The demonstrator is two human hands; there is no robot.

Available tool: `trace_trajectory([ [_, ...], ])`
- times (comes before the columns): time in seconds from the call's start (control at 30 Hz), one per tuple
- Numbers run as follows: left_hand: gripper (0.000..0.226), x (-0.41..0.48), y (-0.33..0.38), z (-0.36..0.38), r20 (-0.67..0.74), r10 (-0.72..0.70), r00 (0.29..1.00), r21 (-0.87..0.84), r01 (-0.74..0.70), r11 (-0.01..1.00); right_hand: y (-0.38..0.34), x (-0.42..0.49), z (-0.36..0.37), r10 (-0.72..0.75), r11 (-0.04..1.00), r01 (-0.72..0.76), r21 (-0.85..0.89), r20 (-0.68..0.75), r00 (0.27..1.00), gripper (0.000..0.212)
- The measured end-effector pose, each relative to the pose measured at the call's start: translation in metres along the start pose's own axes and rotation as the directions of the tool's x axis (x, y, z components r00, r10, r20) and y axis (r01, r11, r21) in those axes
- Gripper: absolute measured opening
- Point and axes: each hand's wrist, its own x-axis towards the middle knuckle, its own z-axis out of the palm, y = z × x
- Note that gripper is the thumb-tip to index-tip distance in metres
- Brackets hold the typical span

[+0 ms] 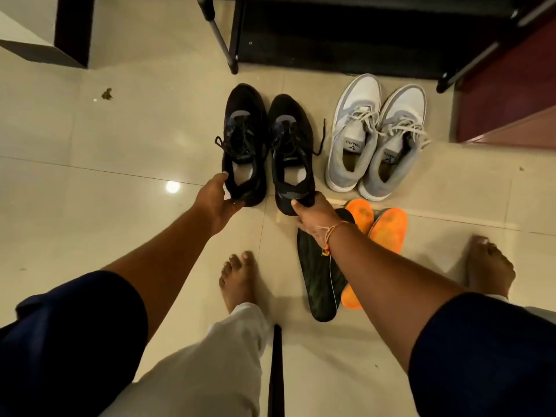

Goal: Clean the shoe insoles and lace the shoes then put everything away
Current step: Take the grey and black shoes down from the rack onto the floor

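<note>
Black shoes [267, 145] on floor — heels gripped, left hand [215, 197], right hand [313, 219].

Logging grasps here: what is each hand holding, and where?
Left hand grips the left black shoe by its heel; right hand the right black shoe, likewise.

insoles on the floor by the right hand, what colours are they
Two orange insoles and dark, near-black ones; head view.
</note>
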Motion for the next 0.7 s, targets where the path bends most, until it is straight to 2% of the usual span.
trace_trajectory([
  [0.03,0.049,-0.002,0.002,0.0,0.009,-0.005,1.0,0.018,0.005,1.0,-0.001,0.001,-0.003,0.008,0.997,-0.006,-0.08,0.024,1.0,0.057],
  [0.1,0.036,-0.007,0.005,0.004,0.048,-0.009,0.999,0.086,0.005,0.996,-0.006,0.001,-0.012,-0.015,0.985,0.018,-0.169,0.023,1.0,0.067],
  [0.2,0.023,-0.029,0.009,0.014,0.035,0.033,0.999,0.375,-0.044,0.926,-0.029,-0.027,-0.031,-0.125,0.945,0.121,-0.305,0.007,0.992,0.063],
  [0.3,0.026,-0.06,0.015,0.023,0.091,0.164,0.982,0.716,-0.179,0.675,-0.054,-0.07,-0.059,-0.28,0.878,0.241,-0.414,-0.035,0.959,0.03],
  [0.37,0.021,-0.096,0.021,0.035,0.233,0.235,0.943,0.794,-0.325,0.513,-0.068,-0.103,-0.079,-0.35,0.85,0.294,-0.438,-0.05,0.935,0.012],
  [0.43,0.023,-0.136,0.025,0.051,0.359,0.299,0.884,0.805,-0.455,0.381,-0.085,-0.138,-0.096,-0.401,0.844,0.364,-0.395,-0.013,0.916,0.003],
  [0.5,0.032,-0.183,0.025,0.069,0.459,0.365,0.81,0.798,-0.556,0.232,-0.103,-0.176,-0.111,-0.48,0.807,0.426,-0.409,-0.034,0.876,0.009],
  [0.57,0.039,-0.223,0.021,0.086,0.523,0.448,0.725,0.778,-0.621,0.097,-0.121,-0.21,-0.124,-0.577,0.732,0.462,-0.501,-0.094,0.811,0.018],
  [0.67,0.031,-0.27,0.007,0.108,0.613,0.583,0.533,0.688,-0.723,-0.062,-0.137,-0.257,-0.151,-0.678,0.664,0.496,-0.56,-0.169,0.716,0.024],
  [0.7,0.03,-0.283,0.002,0.115,0.627,0.604,0.493,0.677,-0.728,-0.108,-0.141,-0.271,-0.162,-0.693,0.646,0.495,-0.581,-0.175,0.699,0.025],
])
